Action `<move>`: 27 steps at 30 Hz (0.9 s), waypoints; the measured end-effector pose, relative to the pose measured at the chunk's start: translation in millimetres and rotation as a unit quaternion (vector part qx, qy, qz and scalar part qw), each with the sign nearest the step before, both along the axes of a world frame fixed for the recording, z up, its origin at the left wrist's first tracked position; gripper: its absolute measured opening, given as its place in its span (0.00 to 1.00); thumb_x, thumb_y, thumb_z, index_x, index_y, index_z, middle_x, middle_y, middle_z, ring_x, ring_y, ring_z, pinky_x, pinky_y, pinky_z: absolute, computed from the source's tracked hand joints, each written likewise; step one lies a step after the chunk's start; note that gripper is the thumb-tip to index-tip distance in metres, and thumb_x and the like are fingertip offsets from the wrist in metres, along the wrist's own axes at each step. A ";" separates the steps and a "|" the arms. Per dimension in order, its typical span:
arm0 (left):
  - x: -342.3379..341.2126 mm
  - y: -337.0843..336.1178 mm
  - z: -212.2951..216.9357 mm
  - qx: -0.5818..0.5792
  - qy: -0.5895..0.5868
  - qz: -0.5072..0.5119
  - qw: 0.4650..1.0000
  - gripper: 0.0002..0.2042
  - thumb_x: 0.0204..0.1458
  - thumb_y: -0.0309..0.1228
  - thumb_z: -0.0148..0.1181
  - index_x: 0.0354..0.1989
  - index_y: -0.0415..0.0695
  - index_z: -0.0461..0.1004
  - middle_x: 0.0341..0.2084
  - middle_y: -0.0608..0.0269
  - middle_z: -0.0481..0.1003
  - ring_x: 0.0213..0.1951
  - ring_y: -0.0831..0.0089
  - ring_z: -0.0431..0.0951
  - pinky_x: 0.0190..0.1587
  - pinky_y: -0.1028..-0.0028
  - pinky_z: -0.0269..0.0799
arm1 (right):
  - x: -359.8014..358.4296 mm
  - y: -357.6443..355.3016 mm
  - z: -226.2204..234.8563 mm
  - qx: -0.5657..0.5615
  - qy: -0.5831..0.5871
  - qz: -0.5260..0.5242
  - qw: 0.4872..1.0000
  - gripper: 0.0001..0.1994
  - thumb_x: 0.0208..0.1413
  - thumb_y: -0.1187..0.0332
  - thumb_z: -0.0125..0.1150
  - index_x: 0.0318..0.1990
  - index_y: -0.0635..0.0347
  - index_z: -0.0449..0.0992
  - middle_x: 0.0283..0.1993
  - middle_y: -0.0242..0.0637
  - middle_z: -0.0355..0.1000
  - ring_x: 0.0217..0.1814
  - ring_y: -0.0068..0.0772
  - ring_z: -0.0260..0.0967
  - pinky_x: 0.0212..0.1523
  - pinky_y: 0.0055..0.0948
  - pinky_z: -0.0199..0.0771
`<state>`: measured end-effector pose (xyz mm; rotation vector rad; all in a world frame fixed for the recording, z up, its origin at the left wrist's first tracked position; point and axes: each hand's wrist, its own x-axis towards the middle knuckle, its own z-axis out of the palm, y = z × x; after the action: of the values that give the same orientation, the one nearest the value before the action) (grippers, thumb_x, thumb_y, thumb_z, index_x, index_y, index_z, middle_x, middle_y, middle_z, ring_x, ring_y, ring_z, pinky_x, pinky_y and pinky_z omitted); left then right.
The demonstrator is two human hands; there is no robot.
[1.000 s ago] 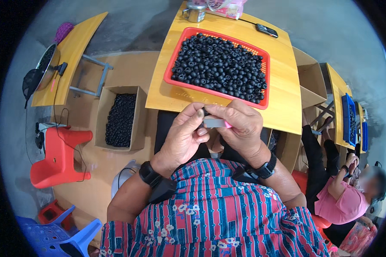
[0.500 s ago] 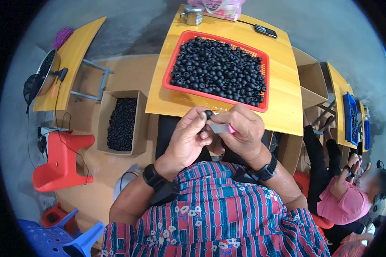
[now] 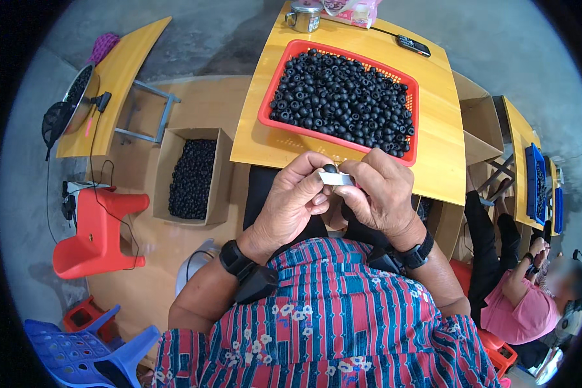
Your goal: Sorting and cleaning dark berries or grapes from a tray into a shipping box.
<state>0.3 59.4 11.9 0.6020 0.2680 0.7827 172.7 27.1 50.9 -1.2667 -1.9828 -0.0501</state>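
At the centre of the frame, the left hand (image 3: 295,205) and right hand (image 3: 380,196) are both closed around a small grey strip (image 3: 335,178), with a black bead (image 3: 330,169) pinched on top of it. The bead probably seats best with the strip held level and thumbs close. Above, a red basket (image 3: 269,102) is full of black beads; a cardboard box (image 3: 163,161) at left holds more.
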 end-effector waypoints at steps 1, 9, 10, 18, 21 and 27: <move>-0.1 -0.3 0.8 0.000 0.000 0.000 1.000 0.09 0.61 0.34 0.51 0.44 0.45 0.67 0.29 0.73 0.66 0.28 0.89 0.62 0.28 0.86 0.58 | 0.3 0.1 0.4 0.001 -0.003 0.000 1.000 0.14 0.41 0.58 0.66 0.32 0.57 0.77 0.21 0.35 0.62 0.20 0.37 0.65 0.21 0.33 0.65; -1.8 0.6 -1.5 0.008 0.008 0.000 1.000 0.08 0.61 0.34 0.51 0.44 0.44 0.68 0.28 0.73 0.66 0.27 0.88 0.61 0.28 0.85 0.58 | 1.7 0.3 1.3 -0.011 -0.015 -0.001 1.000 0.13 0.42 0.59 0.65 0.30 0.57 0.77 0.21 0.36 0.63 0.21 0.37 0.65 0.21 0.34 0.65; -3.0 1.2 -3.4 0.009 0.008 0.000 1.000 0.08 0.61 0.34 0.51 0.44 0.44 0.68 0.28 0.73 0.66 0.27 0.88 0.61 0.28 0.85 0.58 | 3.3 1.7 0.7 -0.024 -0.002 -0.005 1.000 0.11 0.43 0.61 0.65 0.31 0.57 0.77 0.22 0.37 0.64 0.22 0.38 0.65 0.21 0.34 0.66; -11.2 4.2 -15.0 -0.063 -0.018 -0.039 0.997 0.10 0.59 0.37 0.52 0.46 0.48 0.67 0.28 0.70 0.64 0.27 0.80 0.60 0.28 0.81 0.58 | 22.9 23.0 -5.3 -0.147 0.191 -0.152 0.958 0.07 0.51 0.67 0.61 0.32 0.62 0.78 0.27 0.43 0.71 0.28 0.35 0.69 0.31 0.30 0.68; -12.6 6.4 -18.0 -0.087 -0.030 -0.035 0.995 0.12 0.59 0.39 0.51 0.47 0.47 0.67 0.28 0.69 0.64 0.27 0.79 0.61 0.27 0.81 0.58 | 35.6 37.0 -10.8 -0.150 0.194 -0.185 0.952 0.07 0.52 0.67 0.60 0.32 0.62 0.77 0.27 0.44 0.71 0.29 0.37 0.70 0.32 0.30 0.69; -11.9 12.3 -19.0 -0.113 -0.004 -0.018 0.993 0.12 0.60 0.39 0.49 0.46 0.47 0.67 0.29 0.68 0.66 0.26 0.81 0.62 0.24 0.84 0.58 | 43.1 69.4 -29.3 -0.140 0.123 -0.154 0.970 0.06 0.48 0.69 0.60 0.33 0.59 0.78 0.32 0.43 0.74 0.35 0.45 0.72 0.38 0.36 0.72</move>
<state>-11.5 71.7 -7.1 0.3893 0.3316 0.7078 215.8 96.4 21.6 -1.6696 -1.6064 0.2322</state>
